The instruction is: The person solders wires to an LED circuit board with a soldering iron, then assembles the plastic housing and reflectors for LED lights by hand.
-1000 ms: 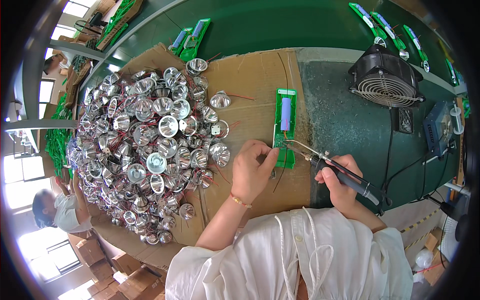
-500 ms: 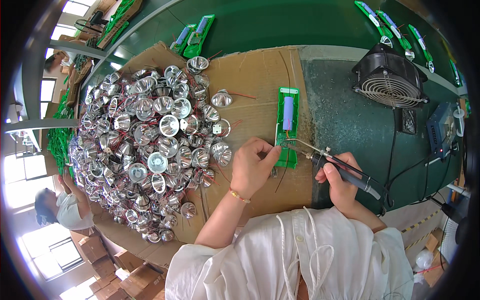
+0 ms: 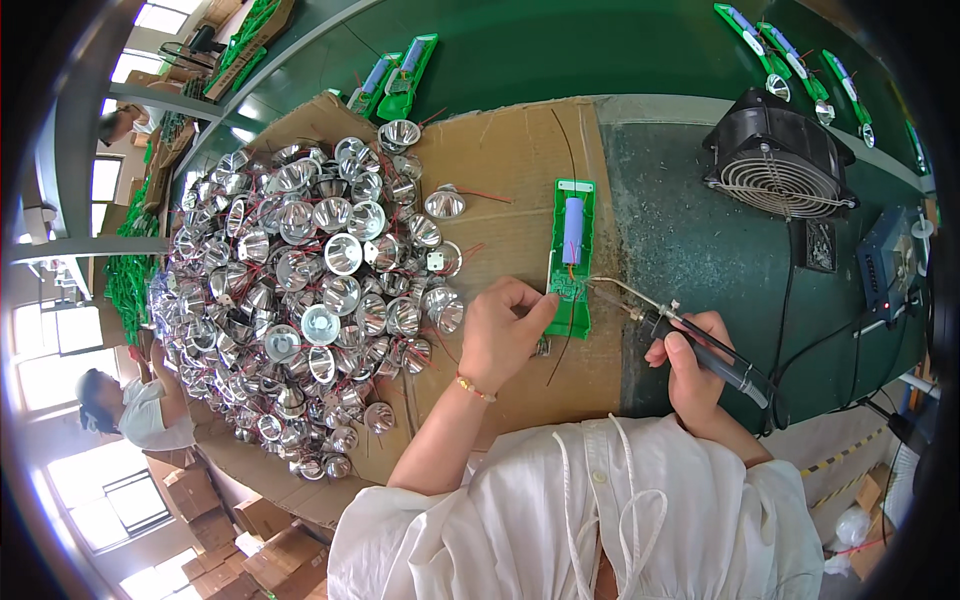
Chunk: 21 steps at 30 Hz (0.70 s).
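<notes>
A green plastic casing (image 3: 573, 325) lies on the cardboard in front of me, with a purple battery cell (image 3: 573, 230) in its upper half. Below the cell sits a small green circuit board (image 3: 568, 287), joined to it by red wires. My left hand (image 3: 508, 325) is closed in a pinch at the board's left edge; what its fingertips hold is too small to make out. In my right hand (image 3: 692, 362) is a soldering iron (image 3: 690, 345) with a thin metal tube along it. Its tip points at the board from the right, near the casing's edge.
Left of the casing a big heap of silver reflector cups (image 3: 320, 270) with red wires covers the cardboard (image 3: 490, 150). A black fan (image 3: 780, 160) and a blue soldering station (image 3: 885, 255) stand at right. More green casings (image 3: 408, 78) lie beyond. Another person (image 3: 140, 405) sits far left.
My right hand has drawn the soldering iron a little to the right, and its tip has moved back from the board. The left hand stays nearly in place.
</notes>
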Tool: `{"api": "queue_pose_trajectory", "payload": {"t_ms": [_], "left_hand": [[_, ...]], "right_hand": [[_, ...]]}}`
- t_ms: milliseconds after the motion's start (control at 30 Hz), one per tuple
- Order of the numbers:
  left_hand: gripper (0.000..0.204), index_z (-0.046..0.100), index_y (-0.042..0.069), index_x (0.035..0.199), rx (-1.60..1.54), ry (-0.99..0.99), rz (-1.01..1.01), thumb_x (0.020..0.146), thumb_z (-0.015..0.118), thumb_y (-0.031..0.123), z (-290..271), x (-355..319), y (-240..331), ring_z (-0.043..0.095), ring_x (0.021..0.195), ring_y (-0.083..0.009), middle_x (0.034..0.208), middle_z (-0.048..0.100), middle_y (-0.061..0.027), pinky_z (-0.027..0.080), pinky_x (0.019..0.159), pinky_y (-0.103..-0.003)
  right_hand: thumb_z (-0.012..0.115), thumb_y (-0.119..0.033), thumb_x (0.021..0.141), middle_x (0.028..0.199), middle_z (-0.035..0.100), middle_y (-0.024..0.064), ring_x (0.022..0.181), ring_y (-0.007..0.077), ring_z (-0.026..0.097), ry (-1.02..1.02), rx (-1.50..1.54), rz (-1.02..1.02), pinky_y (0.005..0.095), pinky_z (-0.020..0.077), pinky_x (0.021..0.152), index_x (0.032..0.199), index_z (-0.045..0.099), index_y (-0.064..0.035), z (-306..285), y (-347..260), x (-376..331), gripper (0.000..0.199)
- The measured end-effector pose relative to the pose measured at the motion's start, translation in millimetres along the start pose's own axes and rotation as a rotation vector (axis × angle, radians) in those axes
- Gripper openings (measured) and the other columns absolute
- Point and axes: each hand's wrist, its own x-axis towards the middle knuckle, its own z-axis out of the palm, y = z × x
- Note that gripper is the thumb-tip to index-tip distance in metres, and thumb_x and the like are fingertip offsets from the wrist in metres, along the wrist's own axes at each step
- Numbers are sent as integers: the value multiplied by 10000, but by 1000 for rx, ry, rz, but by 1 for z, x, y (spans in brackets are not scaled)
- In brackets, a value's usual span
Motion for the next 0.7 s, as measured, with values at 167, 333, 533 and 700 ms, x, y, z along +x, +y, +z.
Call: {"api": "queue_pose_trajectory", "payload": {"t_ms": [167, 333, 533, 700], "left_hand": [[222, 624, 21, 710, 5, 162, 40, 731, 665, 238, -5, -1, 15, 593, 515, -219, 661, 630, -105, 470, 515, -336], [153, 612, 36, 626, 382, -98, 318, 695, 586, 170, 7, 30, 9, 582, 565, -336, 601, 579, -166, 476, 545, -398], [256, 676, 62, 775, 703, 174, 388, 715, 598, 298, -9, 201, 37, 610, 678, -317, 705, 622, -162, 496, 642, -380], [544, 621, 111, 1000, 1090, 104, 268, 721, 550, 573, -60, 185, 57, 426, 1111, -292, 1116, 517, -85, 324, 922, -449]], "right_hand": [[552, -54, 819, 682, 565, 103, 575, 131, 570, 31, 13, -76, 247, 491, 531, 879, 456, 9, -15, 1, 6, 129], [541, -41, 813, 664, 565, 104, 546, 133, 562, 135, -19, -89, 225, 459, 490, 862, 456, 10, -34, -1, 17, 111], [565, -70, 818, 658, 570, 102, 548, 127, 559, 137, -8, -45, 229, 462, 506, 866, 455, 7, -29, 7, 18, 143], [573, -71, 813, 665, 573, 95, 556, 119, 558, 146, 10, 18, 225, 460, 510, 856, 455, -3, -35, 6, 20, 142]]}}
